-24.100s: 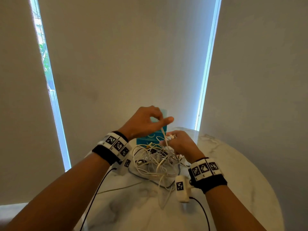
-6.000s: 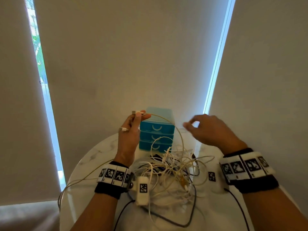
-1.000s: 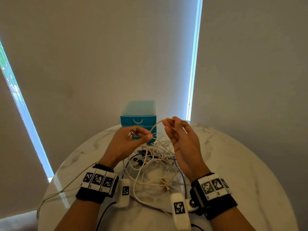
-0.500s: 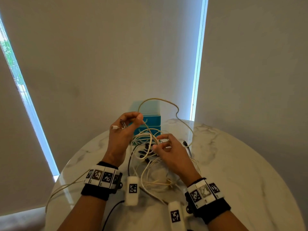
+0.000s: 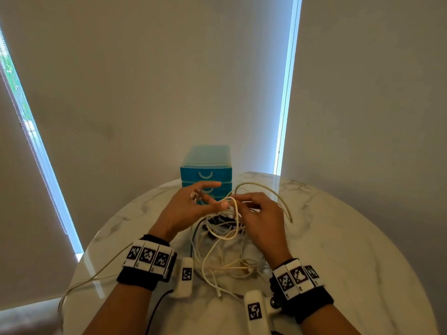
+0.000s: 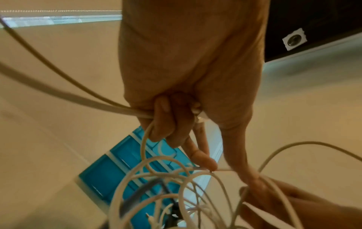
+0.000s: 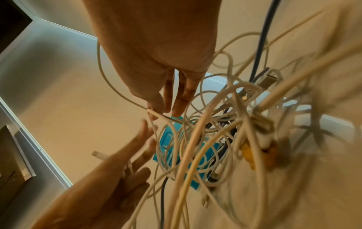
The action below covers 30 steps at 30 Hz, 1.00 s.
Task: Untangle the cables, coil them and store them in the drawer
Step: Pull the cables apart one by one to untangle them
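2 hands (image 5: 188, 209) (image 5: 260, 213) pinching 1 light, limp cable (image 5: 233, 221) above tangle (image 5: 225, 257) near table (image 5: 338, 262) middle, fingers curled round it; best gripped by plug, probably.

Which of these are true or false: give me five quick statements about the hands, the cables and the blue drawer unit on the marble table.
1. The small blue plastic drawer unit stands at the far edge of the round white marble table. True.
2. Its top drawer is pulled open. False: every drawer front that shows is closed.
3. The right hand pinches a cream cable at its fingertips. True.
4. The tangled pile of white and cream cables is already coiled and stored. False: it lies loose on the table between the wrists.
5. The left hand rests flat on the table, holding nothing. False: it is raised, with cable ends gripped in its curled fingers.
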Motion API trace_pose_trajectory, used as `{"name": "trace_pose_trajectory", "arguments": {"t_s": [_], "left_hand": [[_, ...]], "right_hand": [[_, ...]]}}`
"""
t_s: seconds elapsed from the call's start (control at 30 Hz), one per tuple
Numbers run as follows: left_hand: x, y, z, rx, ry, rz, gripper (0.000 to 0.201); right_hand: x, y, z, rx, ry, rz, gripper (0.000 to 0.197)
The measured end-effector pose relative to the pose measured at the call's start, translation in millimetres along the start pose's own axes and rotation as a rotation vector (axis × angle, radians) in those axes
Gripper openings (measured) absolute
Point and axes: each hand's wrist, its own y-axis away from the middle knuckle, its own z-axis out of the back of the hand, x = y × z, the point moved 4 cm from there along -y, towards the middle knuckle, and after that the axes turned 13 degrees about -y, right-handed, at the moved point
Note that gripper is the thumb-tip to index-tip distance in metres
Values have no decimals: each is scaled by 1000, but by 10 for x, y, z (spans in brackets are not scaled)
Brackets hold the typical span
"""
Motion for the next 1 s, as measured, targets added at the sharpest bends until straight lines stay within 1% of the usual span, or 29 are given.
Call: {"name": "trace_pose_trajectory", "arguments": {"t_s": [0.07, 0.13, 0.27, 0.33, 0.37, 0.43, 0.5, 0.57, 0.6, 0.67, 0.7, 0.73, 0.83, 0.87, 1.0], "left_hand": [[85, -20, -12, 29, -90, 36, 42], [158, -36, 11, 0, -140, 74, 28], [222, -45, 61, -55, -118, 152, 25], [190, -28, 72, -84, -106, 170, 23], [156, -17, 71, -102, -113, 167, 22], [94, -5, 51, -137, -131, 151, 22], [37, -9, 13, -163, -106, 126, 22], [7, -17, -30, -157, -54, 101, 21], [3, -27, -49, -150, -40, 93, 22], [29, -46, -61, -143, -46, 97, 23], [52, -50, -63, -138, -61, 113, 23], [85, -55, -61, -130, -82, 134, 24], [114, -43, -65, -67, -173, 161, 28], [116, -44, -71, -50, -177, 154, 28], [129, -48, -77, -71, -147, 133, 16]], "right_hand": [[18, -11, 32, -28, -117, -79, 9], [73, -24, 76, -78, -317, -139, 11], [94, -88, 149, -218, -736, -235, 16], [57, -106, 183, -281, -867, -303, 21], [56, -102, 195, -290, -887, -325, 23], [74, -99, 205, -240, -821, -321, 22], [114, -86, 169, -115, -630, -284, 16], [118, -55, 78, 25, -430, -277, 11], [100, -42, 39, 65, -365, -284, 9], [64, -39, 13, 70, -359, -280, 7], [73, -54, 27, 50, -417, -270, 8], [99, -82, 42, 28, -524, -278, 10], [200, -182, 119, -31, -1019, -370, 10], [211, -216, 159, -67, -1130, -376, 10], [103, -239, 360, -253, -1372, -375, 14]]}}
